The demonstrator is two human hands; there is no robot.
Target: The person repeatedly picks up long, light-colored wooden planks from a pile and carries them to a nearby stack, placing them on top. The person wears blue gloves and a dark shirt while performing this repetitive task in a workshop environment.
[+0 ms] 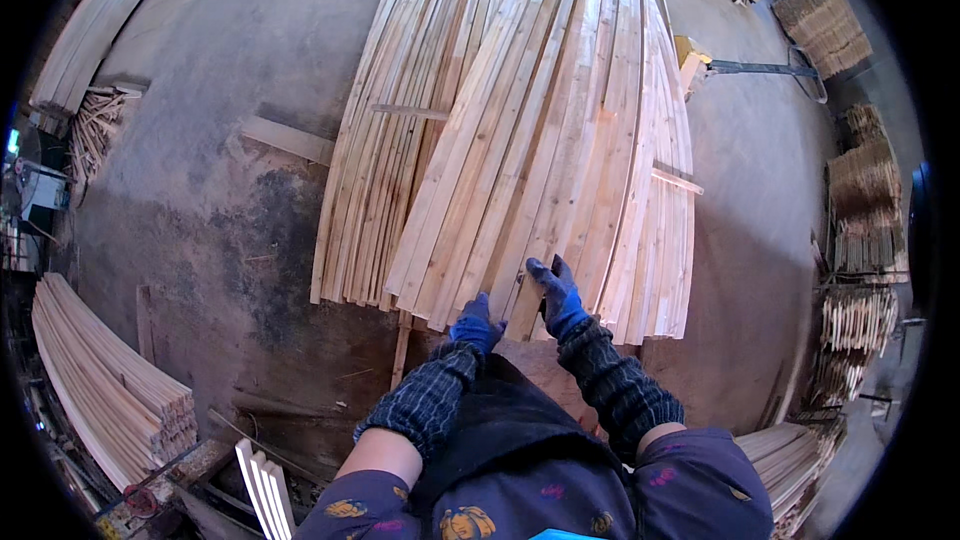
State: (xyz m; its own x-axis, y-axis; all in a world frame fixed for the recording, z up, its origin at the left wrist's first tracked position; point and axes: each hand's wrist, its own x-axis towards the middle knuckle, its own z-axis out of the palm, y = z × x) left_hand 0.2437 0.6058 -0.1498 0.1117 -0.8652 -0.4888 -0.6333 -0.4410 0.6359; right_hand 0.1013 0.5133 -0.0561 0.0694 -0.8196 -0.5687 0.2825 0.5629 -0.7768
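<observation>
Long pale wooden boards (520, 170) lie side by side in a wide stack in front of me, with their near ends toward my body. My left hand (477, 325), in a blue glove, closes on the near end of a wooden board (523, 312) at the front edge. My right hand (556, 297), gloved in blue with dark fingertips, rests a little farther up on the boards, thumb and fingers spread apart on the wood. The undersides of the board ends, and part of the left fingers, are hidden.
A short wooden strip (410, 112) lies across the stack, and another strip (678, 180) sticks out on its right. Bundled boards (110, 380) stand at the left. More wood stacks (865, 200) line the right side. A plank (287, 139) lies on the concrete floor.
</observation>
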